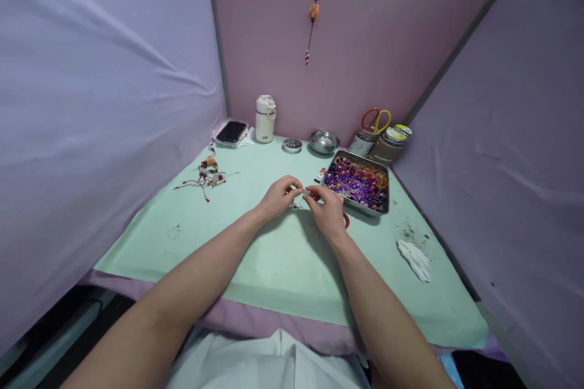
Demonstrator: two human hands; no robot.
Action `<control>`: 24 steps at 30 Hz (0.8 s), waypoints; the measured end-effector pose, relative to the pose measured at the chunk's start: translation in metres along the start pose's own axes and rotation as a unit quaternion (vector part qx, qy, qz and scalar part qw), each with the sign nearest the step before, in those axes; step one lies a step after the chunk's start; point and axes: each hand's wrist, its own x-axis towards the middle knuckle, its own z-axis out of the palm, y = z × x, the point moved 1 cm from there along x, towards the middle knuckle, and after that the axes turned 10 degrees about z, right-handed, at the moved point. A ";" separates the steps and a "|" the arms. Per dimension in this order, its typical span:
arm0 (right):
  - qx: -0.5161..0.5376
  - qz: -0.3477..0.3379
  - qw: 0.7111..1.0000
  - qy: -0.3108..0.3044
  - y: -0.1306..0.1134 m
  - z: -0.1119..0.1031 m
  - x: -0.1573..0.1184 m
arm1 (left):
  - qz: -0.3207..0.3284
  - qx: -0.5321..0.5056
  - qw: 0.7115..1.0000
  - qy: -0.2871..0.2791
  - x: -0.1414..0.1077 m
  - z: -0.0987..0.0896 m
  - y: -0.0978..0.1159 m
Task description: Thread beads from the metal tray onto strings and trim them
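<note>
Just to the left of the shallow steel tray of purple and dark glass beads (357,183), a thin, pale beading cord with a small bead on it (305,196) is pinched between both hands above the pale green table mat (237,243). The fingers of the left hand (278,196) are curled and closed to a fine pinch on one end of the cord, and those of the right hand (327,209) are pinched shut on the other end, the fingertips almost touching. How the cord runs between them is too small to be made out. The cord is judged to be very light, limp and easily dropped, and the bead smooth and prone to roll, so it is best held by the fingertips close to the bead. Farther left of the tray a cluster of finished red-corded bead charms (207,175) is laid on the mat, and behind the tray red-and-yellow-handled scissors (375,120) are stood in a tin.
</note>
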 end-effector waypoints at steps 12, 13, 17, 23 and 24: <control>0.044 0.066 0.996 0.033 0.002 -0.001 0.002 | -0.141 0.002 0.984 0.105 0.003 -0.006 -0.014; 0.043 0.073 0.996 0.037 0.002 -0.001 0.002 | -0.145 0.011 0.984 0.101 0.003 -0.006 -0.014; 0.044 0.093 0.994 0.041 0.003 -0.001 0.003 | -0.161 0.026 0.984 0.073 0.001 -0.004 -0.014; 0.052 0.105 0.992 0.039 0.004 -0.001 0.004 | -0.111 0.090 0.985 0.092 0.003 -0.006 -0.012; 0.052 0.104 0.992 0.039 0.004 -0.001 0.004 | -0.079 0.099 0.987 0.095 0.003 -0.006 -0.010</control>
